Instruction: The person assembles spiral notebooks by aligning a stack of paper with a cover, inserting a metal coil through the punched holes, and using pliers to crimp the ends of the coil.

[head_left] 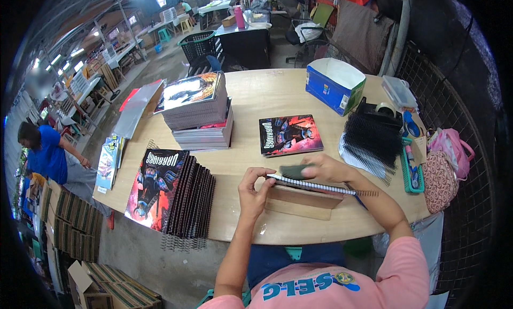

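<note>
In the head view, both forearms reached in from the near edge over the round bench (278,90). The left hand (254,189) pinched the left end of a notebook (312,186) that lay on a wooden block (299,201) near the bench's near edge. The right hand (326,169), wrist bent, pressed a dark green pad (294,171) down on the notebook's far edge, fingers curled over it. A wire spiral (363,192) stuck out of the notebook's right end. A fanned row of bound notebooks (184,197) lay left of the hands.
</note>
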A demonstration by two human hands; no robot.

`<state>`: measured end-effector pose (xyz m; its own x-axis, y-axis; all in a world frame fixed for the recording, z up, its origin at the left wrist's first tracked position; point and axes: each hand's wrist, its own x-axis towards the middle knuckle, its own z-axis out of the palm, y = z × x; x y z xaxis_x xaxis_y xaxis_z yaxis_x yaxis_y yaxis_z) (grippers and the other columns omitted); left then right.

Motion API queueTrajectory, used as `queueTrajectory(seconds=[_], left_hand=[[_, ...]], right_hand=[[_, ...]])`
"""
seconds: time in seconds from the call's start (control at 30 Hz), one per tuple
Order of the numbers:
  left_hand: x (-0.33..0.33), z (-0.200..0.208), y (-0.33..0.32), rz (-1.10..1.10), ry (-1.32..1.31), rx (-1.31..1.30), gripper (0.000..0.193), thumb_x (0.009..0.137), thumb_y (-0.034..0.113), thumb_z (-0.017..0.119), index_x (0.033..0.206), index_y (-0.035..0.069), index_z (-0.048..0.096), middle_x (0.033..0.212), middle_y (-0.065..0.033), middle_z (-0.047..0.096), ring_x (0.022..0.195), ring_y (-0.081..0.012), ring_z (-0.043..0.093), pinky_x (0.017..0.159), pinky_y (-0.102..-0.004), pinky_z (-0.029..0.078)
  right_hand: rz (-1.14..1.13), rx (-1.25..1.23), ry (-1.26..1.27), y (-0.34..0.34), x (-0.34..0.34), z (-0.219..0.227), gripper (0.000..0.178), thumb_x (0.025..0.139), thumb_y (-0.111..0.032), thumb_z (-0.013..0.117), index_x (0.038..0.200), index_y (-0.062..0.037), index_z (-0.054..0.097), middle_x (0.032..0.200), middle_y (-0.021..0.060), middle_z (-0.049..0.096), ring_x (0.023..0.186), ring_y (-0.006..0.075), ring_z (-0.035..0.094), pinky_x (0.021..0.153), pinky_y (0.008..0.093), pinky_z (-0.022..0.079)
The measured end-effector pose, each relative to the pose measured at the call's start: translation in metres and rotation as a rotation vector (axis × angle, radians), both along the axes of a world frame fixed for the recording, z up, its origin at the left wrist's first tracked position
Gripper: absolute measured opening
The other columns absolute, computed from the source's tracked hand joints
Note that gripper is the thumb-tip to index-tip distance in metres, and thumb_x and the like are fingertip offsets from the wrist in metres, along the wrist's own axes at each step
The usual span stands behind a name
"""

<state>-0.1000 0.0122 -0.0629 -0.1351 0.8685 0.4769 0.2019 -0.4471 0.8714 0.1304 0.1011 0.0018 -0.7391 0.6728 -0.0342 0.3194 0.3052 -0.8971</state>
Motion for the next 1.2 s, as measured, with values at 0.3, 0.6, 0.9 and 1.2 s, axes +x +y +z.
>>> queueTrajectory(seconds=[0.3,0.6,0.9,1.2], left_hand=[[-0.001,0.018,0.000,-0.027,-0.212,-0.124,0.051,0.073,-0.008,0.072,0.120,0.001,0.053,0.088,-0.0057,0.062,0.085,-0.0127,0.060,0.080,-0.0267,0.050],[-0.004,0.014,0.003,-0.050,-0.238,-0.131,0.056,0.071,-0.007,0.074,0.122,0.001,0.051,0.089,-0.0062,0.063,0.088,-0.0141,0.062,0.084,-0.0281,0.049],[0.012,0.021,0.002,-0.252,-0.362,-0.224,0.032,0.083,0.006,0.070,0.113,-0.001,0.061,0.101,-0.0086,0.066,0.099,-0.0166,0.062,0.090,-0.0285,0.047],[0.015,0.012,0.003,-0.178,-0.372,-0.157,0.029,0.085,0.014,0.071,0.108,0.001,0.061,0.095,-0.0055,0.064,0.086,-0.0118,0.058,0.082,-0.0252,0.045]], right_hand=[[0.023,0.199,-0.430,0.014,-0.017,-0.003,0.061,0.091,-0.051,0.051,0.093,0.0082,0.067,0.091,0.0125,0.067,0.087,0.0189,0.060,0.079,0.0352,0.046],[0.146,0.251,-0.307,0.035,-0.016,-0.052,0.062,0.090,-0.052,0.054,0.120,0.0018,0.060,0.106,0.0226,0.063,0.096,0.0347,0.060,0.090,0.0387,0.046],[-0.680,0.526,-0.538,-0.089,0.135,-0.086,0.055,0.079,-0.019,0.069,0.129,-0.0040,0.052,0.120,0.0183,0.053,0.115,0.0362,0.048,0.101,0.0436,0.038],[-0.819,0.711,-0.367,-0.095,0.151,-0.103,0.045,0.087,-0.022,0.062,0.125,-0.0022,0.050,0.111,0.0181,0.051,0.104,0.0370,0.051,0.093,0.0435,0.041]])
